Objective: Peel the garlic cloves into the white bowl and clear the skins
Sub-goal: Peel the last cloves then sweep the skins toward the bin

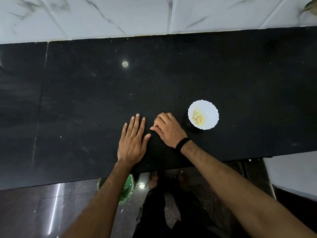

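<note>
**A:** so the bowl (203, 114) sits right of centre on the black counter (103, 100), with a little pile of peeled cloves (198, 118) in the bottom. Looks like the peeling's basically done and this is the cleanup bit?

**B:** that's my read too. The right hand (169, 130) is curled just left of the bowl, and there's a tiny white scrap (154, 125) at its fingertips. Probably skin, but it's too small to be sure. I honestly can't tell if it's pinching that bit or just bunched up over it.

**A:** and the left hand (133, 141)?

**B:** flat on the counter, palm down, fingers straight and slightly spread, holding nothing. It's close beside the right one, thumb nearly meeting it, like a backstop.

**A:** tip for this step imo: keep that flat hand as a wall and sweep the flakes into it, because the stuff's light and skitters off. There are still white specks scattered across the counter.

**B:** yeah, then over the edge into the green bin (127, 189) on the floor below, not towards the bowl.
</note>
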Motion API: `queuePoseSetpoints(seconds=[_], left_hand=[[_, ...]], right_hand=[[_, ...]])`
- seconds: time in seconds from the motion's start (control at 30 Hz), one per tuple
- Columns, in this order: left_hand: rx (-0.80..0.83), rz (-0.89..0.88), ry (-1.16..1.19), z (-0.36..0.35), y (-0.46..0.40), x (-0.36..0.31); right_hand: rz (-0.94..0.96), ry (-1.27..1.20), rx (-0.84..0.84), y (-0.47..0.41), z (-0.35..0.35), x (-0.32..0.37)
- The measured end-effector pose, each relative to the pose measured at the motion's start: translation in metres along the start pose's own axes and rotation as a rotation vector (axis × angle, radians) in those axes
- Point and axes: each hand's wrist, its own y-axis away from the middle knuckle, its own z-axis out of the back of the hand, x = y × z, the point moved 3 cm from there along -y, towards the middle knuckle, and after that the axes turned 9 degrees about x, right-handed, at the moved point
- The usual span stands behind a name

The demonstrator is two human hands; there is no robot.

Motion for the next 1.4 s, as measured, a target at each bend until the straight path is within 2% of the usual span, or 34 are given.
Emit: queuePoseSetpoints(seconds=[0.23,0.4,0.47,0.53,0.63,0.7,0.8,0.9,0.97,1.03,1.13,1.23,1.33,1.4], left_hand=[[-0.016,0.111,-0.022,-0.002,0.003,-0.003],[-0.022,0.203,0.001,-0.005,0.010,-0.002],[-0.026,0.247,0.026,-0.005,0.016,-0.002],[-0.034,0.285,0.044,-0.007,0.029,0.000],[-0.035,0.338,0.072,-0.008,0.059,0.013],[-0.048,0.358,0.078,-0.009,0.082,0.023],[-0.054,0.358,0.109,-0.013,0.119,0.038],[-0.125,0.403,0.161,-0.024,0.177,0.054],[-0.221,0.395,0.206,-0.030,0.209,0.054],[-0.300,0.425,0.225,-0.041,0.243,0.066],[-0.313,0.452,0.235,-0.086,0.274,0.095],[-0.267,0.604,0.316,-0.164,0.285,0.138],[-0.182,0.825,0.482,-0.227,0.287,0.177],[-0.119,0.977,0.567,-0.264,0.286,0.202]], right_hand=[[0.155,0.126,-0.171,-0.006,-0.004,-0.005],[0.054,-0.067,-0.223,-0.019,-0.001,-0.011],[-0.116,-0.289,-0.192,-0.023,0.013,-0.013],[-0.370,-0.618,-0.109,-0.023,0.027,-0.007],[-0.744,-1.441,0.007,-0.013,0.034,0.027],[-0.810,-1.737,0.199,0.001,0.031,0.064],[-0.789,-1.904,0.582,0.036,0.018,0.124],[-0.808,-1.881,0.879,0.076,-0.019,0.188],[-0.877,-1.858,0.952,0.094,-0.049,0.210],[-1.010,-1.801,0.942,0.105,-0.088,0.226],[-1.187,-1.618,0.810,0.108,-0.160,0.232],[-1.262,-1.383,0.689,0.102,-0.276,0.224],[-1.233,-1.149,0.757,0.093,-0.375,0.213],[-1.254,-1.102,0.800,0.090,-0.423,0.208]])
